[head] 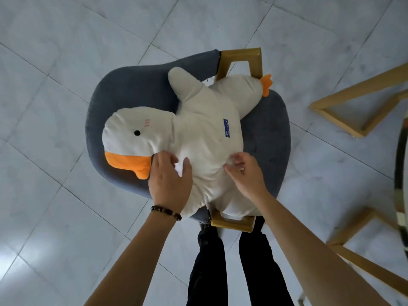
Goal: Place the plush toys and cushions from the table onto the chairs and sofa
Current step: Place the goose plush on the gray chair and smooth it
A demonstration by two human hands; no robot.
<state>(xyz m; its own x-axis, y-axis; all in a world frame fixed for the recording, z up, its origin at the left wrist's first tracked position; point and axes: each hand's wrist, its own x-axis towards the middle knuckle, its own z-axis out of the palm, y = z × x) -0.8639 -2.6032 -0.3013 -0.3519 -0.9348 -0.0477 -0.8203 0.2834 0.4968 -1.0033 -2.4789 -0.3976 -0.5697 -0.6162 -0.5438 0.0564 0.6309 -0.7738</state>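
A pale marble-tiled floor (66, 62) spreads under everything; on it stands a grey upholstered chair (123, 89) with wooden arms, seen from above, and this chair serves as the landmark; to the right of the chair, well apart, lie the wooden legs (344, 111) of other furniture; just below the chair stand the person's dark trouser legs (229, 268). Across the chair's seat lies a big white plush duck (207, 133), nearly covering it; its head (134, 133) rests toward the chair's left side, the orange beak (130, 163) pointing down-left over the seat edge; its orange foot (266, 85) pokes past the chair's upper wooden arm (242, 57); a small blue label (226, 128) sits on its body. The left hand (170, 182), a beaded bracelet (166, 211) at the wrist, pinches the plush fabric just beside the beak; the right hand (245, 173) clutches a fold of the duck's body, fingers curled into the cloth.
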